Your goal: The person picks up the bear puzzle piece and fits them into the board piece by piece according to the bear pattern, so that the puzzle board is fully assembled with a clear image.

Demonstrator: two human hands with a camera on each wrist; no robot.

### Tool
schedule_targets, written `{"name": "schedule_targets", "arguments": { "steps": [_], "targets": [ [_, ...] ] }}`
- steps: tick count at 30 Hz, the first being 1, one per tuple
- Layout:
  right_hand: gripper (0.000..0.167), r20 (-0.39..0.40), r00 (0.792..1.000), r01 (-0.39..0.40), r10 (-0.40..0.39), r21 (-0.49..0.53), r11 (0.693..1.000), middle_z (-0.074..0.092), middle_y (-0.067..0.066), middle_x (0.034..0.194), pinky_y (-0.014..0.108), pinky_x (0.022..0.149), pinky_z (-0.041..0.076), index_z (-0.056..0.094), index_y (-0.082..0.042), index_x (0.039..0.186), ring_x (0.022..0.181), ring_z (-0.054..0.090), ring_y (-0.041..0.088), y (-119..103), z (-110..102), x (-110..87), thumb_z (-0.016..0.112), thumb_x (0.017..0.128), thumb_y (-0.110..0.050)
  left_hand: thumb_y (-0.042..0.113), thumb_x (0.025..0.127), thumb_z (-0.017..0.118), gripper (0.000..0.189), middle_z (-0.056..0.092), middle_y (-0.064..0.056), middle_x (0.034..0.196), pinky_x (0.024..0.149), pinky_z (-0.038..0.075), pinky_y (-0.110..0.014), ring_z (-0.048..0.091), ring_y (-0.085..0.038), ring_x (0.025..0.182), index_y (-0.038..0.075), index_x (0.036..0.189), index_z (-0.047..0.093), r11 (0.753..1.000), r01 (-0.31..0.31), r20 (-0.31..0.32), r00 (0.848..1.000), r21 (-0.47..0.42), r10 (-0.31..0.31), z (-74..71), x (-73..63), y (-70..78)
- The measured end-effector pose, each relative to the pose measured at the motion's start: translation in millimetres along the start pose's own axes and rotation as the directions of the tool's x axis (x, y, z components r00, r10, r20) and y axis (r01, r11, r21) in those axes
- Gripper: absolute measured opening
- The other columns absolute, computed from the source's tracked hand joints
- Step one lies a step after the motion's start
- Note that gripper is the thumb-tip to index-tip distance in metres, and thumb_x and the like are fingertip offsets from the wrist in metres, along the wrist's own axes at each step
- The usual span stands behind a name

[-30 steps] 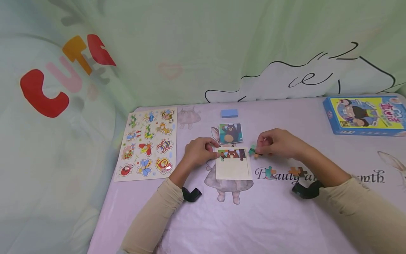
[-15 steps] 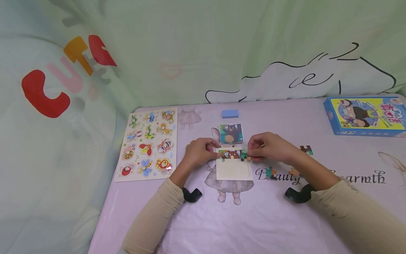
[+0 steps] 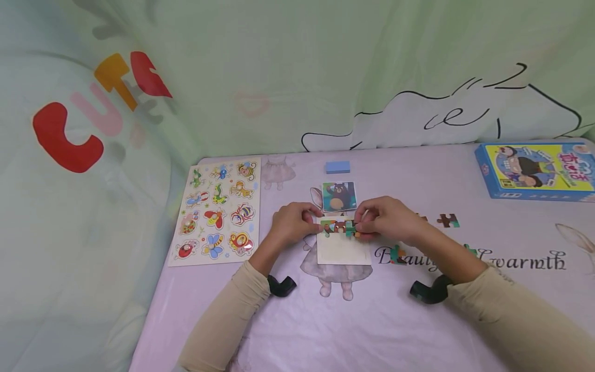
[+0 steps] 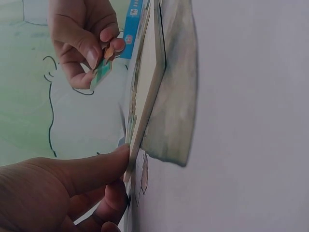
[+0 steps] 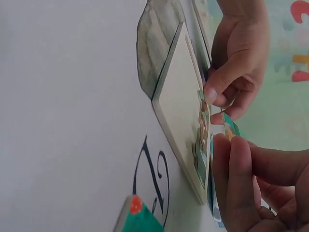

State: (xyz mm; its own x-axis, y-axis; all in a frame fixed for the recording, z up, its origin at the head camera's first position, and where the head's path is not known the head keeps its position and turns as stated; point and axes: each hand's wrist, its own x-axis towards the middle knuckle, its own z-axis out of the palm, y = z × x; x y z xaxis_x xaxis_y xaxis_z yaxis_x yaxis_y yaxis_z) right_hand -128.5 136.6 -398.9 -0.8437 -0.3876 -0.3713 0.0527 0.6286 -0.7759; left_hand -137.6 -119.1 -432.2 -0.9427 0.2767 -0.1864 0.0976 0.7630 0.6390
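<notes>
My left hand [image 3: 294, 223] pinches the upper left edge of a pale wooden puzzle board [image 3: 343, 253], thumb on top in the left wrist view. Bear-picture jigsaw pieces [image 5: 203, 123] lie along the board's top row. Between thumb and fingers, my right hand [image 3: 388, 222] pinches a green and orange jigsaw piece [image 4: 102, 73]. It is held above the board's upper right part; in the left wrist view a gap shows between piece and board. Just behind the board lies a square bear picture card [image 3: 339, 196].
Several loose jigsaw pieces [image 3: 449, 220] lie right of the board, some partly hidden by the right forearm. A knobbed insect puzzle [image 3: 200, 259] lies at left. A blue block [image 3: 337, 167] sits behind the card, and a blue and yellow box [image 3: 539, 170] at back right.
My right hand has moved left with the jigsaw piece, from beside the board to over its upper right part. The left hand has stayed on the board's edge.
</notes>
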Motion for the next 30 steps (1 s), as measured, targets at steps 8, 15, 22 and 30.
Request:
{"name": "schedule_targets", "arguments": {
  "steps": [8, 15, 22, 30],
  "targets": [
    [0.010, -0.054, 0.998, 0.022, -0.021, 0.008, 1.000, 0.062, 0.005, 0.076, 0.033, 0.068, 0.044, 0.070, -0.004, 0.098, 0.074, 0.061, 0.021, -4, 7, 0.2, 0.075, 0.090, -0.010, 0.031, 0.084, 0.083, 0.023, 0.063, 0.011, 0.070, 0.071, 0.039, -0.031, 0.054, -0.009, 0.064, 0.026, 0.105, 0.076, 1.000, 0.003, -0.007, 1.000, 0.008, -0.003, 0.6, 0.7, -0.2],
    [0.012, -0.029, 0.999, 0.022, -0.021, 0.031, 0.999, 0.065, 0.005, 0.075, 0.033, 0.072, 0.046, 0.072, -0.004, 0.098, 0.073, 0.061, 0.020, -2, 13, 3.5, 0.076, 0.091, -0.014, 0.031, 0.083, 0.083, 0.022, 0.063, 0.011, 0.071, 0.070, 0.039, -0.030, 0.054, -0.009, 0.064, 0.026, 0.104, 0.076, 1.000, 0.001, -0.006, 1.000, 0.000, -0.001, 0.1, 0.1, -0.3],
    [0.015, 0.022, 1.000, 0.009, -0.011, 0.084, 0.996, 0.068, 0.006, 0.077, 0.029, 0.071, 0.052, 0.072, -0.003, 0.102, 0.070, 0.066, 0.017, -3, 16, 7.6, 0.075, 0.093, -0.014, 0.030, 0.083, 0.083, 0.023, 0.063, 0.011, 0.071, 0.070, 0.038, -0.030, 0.054, -0.009, 0.064, 0.026, 0.104, 0.076, 1.000, 0.002, -0.011, 1.000, 0.006, -0.002, 0.5, 0.5, -0.3],
    [0.014, 0.023, 0.999, 0.022, -0.023, 0.058, 0.998, 0.070, 0.004, 0.076, 0.029, 0.072, 0.051, 0.074, -0.003, 0.100, 0.071, 0.067, 0.015, -6, 21, 12.6, 0.076, 0.092, -0.015, 0.032, 0.083, 0.084, 0.024, 0.063, 0.011, 0.071, 0.068, 0.038, -0.029, 0.053, -0.007, 0.062, 0.026, 0.105, 0.076, 1.000, 0.004, -0.004, 1.000, 0.011, -0.004, 0.2, 0.8, -0.1]
  ]
}}
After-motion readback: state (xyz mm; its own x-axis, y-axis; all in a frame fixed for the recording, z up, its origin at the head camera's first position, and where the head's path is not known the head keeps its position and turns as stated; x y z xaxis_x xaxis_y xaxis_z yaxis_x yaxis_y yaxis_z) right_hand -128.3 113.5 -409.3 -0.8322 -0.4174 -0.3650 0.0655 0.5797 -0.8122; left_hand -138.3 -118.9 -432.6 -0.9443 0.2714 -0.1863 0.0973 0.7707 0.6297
